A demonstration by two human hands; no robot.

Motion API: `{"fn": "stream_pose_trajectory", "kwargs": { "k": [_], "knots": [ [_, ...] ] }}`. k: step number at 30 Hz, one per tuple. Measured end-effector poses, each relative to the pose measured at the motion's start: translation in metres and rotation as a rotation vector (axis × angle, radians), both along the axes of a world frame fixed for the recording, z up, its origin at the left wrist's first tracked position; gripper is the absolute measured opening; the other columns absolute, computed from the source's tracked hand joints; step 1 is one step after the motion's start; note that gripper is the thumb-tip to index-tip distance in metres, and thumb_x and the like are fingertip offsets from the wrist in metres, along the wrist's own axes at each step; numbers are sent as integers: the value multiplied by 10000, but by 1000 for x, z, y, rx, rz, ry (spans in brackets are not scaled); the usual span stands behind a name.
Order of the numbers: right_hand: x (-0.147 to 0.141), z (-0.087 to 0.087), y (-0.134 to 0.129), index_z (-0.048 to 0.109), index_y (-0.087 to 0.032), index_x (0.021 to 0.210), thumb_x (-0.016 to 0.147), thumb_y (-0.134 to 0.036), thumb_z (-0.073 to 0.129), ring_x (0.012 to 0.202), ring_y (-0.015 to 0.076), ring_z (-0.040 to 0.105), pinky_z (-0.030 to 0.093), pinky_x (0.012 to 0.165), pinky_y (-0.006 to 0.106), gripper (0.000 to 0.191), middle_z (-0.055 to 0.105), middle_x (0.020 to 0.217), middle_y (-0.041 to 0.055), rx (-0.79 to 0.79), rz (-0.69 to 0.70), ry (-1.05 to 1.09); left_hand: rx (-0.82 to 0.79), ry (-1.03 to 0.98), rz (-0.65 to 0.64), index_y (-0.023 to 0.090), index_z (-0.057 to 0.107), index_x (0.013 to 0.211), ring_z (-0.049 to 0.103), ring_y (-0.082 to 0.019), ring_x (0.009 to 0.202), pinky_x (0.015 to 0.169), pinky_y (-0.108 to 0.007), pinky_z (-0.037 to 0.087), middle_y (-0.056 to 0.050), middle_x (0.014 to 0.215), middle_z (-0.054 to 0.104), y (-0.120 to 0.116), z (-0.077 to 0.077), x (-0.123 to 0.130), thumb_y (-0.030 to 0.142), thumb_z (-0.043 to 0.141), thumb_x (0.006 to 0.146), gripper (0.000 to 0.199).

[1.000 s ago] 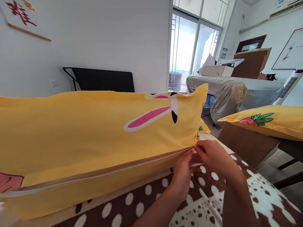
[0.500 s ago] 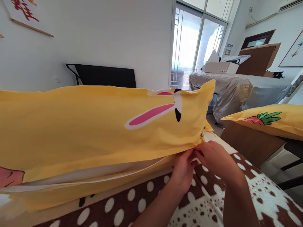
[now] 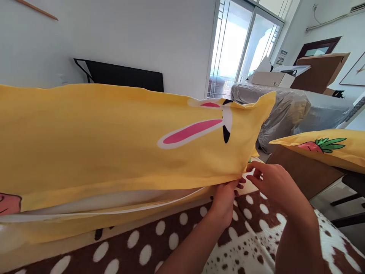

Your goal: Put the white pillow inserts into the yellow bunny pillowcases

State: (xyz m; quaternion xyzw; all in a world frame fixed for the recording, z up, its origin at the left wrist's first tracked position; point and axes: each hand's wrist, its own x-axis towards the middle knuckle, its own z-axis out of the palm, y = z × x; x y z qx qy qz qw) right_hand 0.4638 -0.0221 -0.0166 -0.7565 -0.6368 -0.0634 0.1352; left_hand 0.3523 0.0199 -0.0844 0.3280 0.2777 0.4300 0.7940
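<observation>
Yellow pillowcase (image 3: 128,140), rabbit-ear print, lies lengthwise over a brown-and-white spotted blanket (image 3: 145,253); its lower edge gapes along a white strip. Left hand (image 3: 224,203) is at the near-right edge, fingertips partly hidden; pinch cannot be confirmed. Right hand (image 3: 270,182) is just beside the corner, fingers curled, slightly apart. To the right: second yellow pillow (image 3: 327,146), carrot print. Beyond: plastic-covered furniture (image 3: 270,110) bearing boxes (image 3: 321,70). The pillowcase partly blocks the black panel (image 3: 128,76).
</observation>
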Motion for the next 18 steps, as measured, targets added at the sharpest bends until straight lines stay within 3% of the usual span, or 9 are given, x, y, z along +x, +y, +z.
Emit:
{"fn": "stream_pose_trajectory", "kwargs": {
  "k": [5,12,18],
  "knots": [
    [-3,0,7,617,-257,1033,783,-126,487,661,147,574,314,599,245,311,665,716,-23,-80,70,12,-17,-80,-62,158,603,735,412,-96,600,564,-265,265,-6,710,532,0,0,-1,299,699,600,217],
    [-1,-1,15,629,-225,823,789,-133,480,690,143,568,324,630,241,179,668,734,-11,-71,174,21,-150,-201,-68,131,594,696,388,-64,520,507,-236,244,1,644,523,2,1,-1,241,712,564,209],
    [4,-2,17,640,-226,755,812,-186,512,686,147,572,342,652,240,146,672,712,-14,-28,193,64,-176,-239,-108,121,595,703,383,-53,476,474,-213,265,-2,639,532,2,5,-3,198,663,615,135]
  ]
}}
